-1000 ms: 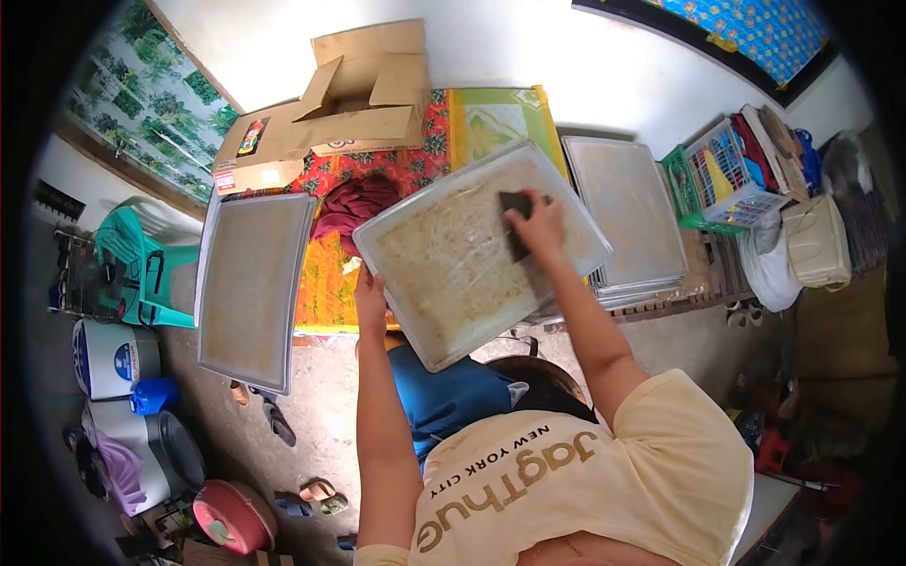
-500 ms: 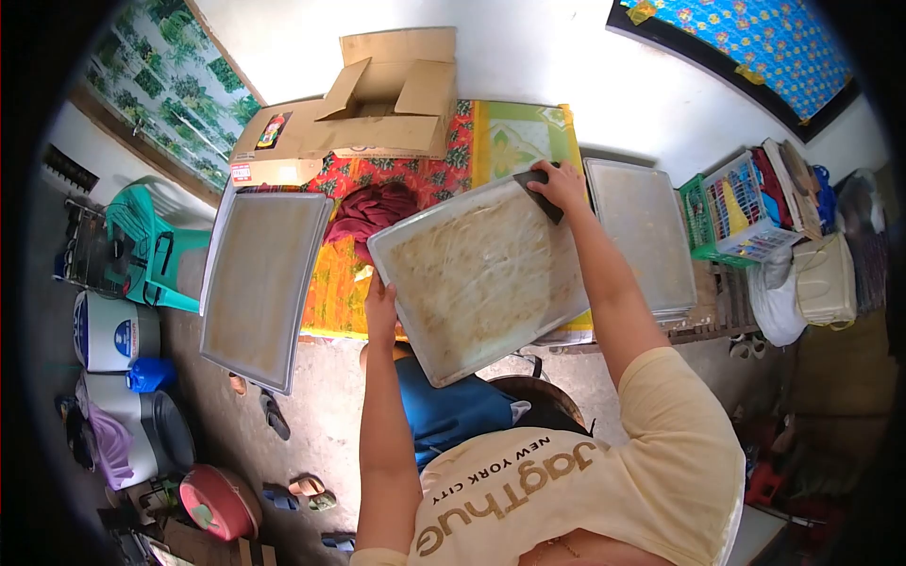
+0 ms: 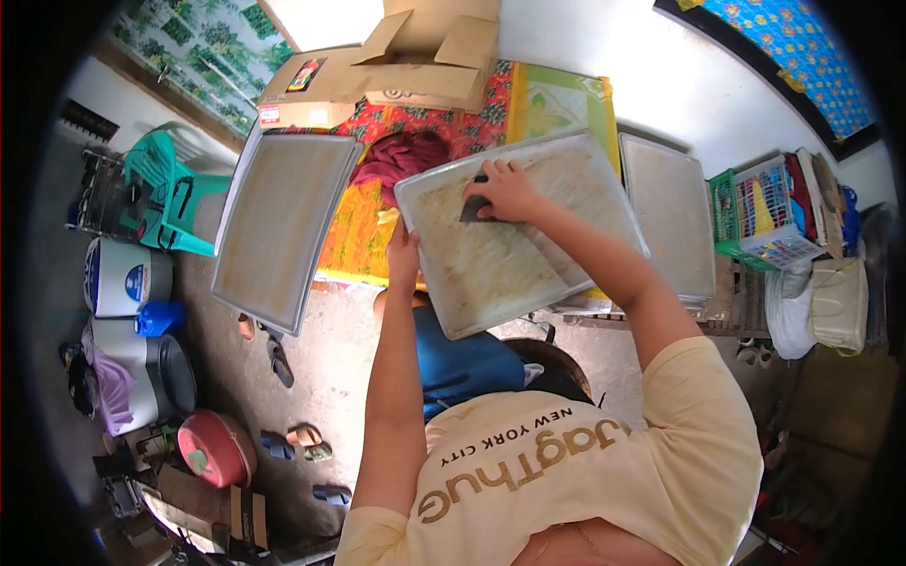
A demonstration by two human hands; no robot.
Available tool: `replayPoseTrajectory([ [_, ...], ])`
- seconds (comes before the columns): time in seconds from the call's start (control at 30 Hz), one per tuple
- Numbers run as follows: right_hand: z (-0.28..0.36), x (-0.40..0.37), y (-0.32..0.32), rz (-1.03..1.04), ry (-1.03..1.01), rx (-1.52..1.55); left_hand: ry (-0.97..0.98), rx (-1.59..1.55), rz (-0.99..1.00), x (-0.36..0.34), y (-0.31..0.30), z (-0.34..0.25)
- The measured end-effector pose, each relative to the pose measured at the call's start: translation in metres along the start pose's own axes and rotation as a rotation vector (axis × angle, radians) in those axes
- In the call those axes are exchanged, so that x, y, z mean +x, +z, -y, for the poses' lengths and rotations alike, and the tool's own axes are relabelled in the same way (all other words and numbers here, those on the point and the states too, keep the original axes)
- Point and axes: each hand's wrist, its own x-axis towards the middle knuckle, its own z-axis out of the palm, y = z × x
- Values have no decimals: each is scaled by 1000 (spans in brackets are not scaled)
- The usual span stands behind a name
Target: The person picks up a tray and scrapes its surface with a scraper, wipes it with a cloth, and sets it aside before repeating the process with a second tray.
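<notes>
A rectangular, pale-rimmed tray [image 3: 510, 274] is tilted in front of me, its surface smeared with a thin brownish film. My left hand [image 3: 403, 257] grips the tray's left edge, thumb up along the rim. Held in my right hand [image 3: 512, 191] is a flat dark scraper [image 3: 472, 206], pressed to the tray's upper left part; its exact kind is partly hidden by my fingers. To the left lies another tray [image 3: 283, 222] with a similar film. On the right sits a stack of trays [image 3: 668, 212].
A maroon cloth [image 3: 401, 156] and an opened cardboard box [image 3: 425, 83] lie on the table with a red patterned cover [image 3: 497, 94]. Left stands a green plastic chair [image 3: 179, 203]. Baskets [image 3: 755, 203] are at right. Slippers [image 3: 304, 435] and a red basin [image 3: 212, 448] are on the floor.
My right hand has moved the dark scraper from the tray's upper right corner leftward across its surface. My left hand keeps its hold on the edge. The whole view has shifted somewhat.
</notes>
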Motion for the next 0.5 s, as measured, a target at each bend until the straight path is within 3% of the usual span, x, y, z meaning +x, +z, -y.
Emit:
replayPoseTrajectory([
  [0.07,-18,5,17,-147,69,-10,-49,-8,-5,-6,3,-14],
  [0.1,-24,9,9,-175,217,46,-49,-43,1,-5,3,-13],
  [0.2,-8,9,8,-193,315,75,-10,21,-49,-6,4,-9],
  [0.37,57,-24,24,-277,-129,46,29,36,-20,-2,1,-1],
  [0.5,11,-8,13,-347,287,22,-13,53,-55,-2,1,-2],
])
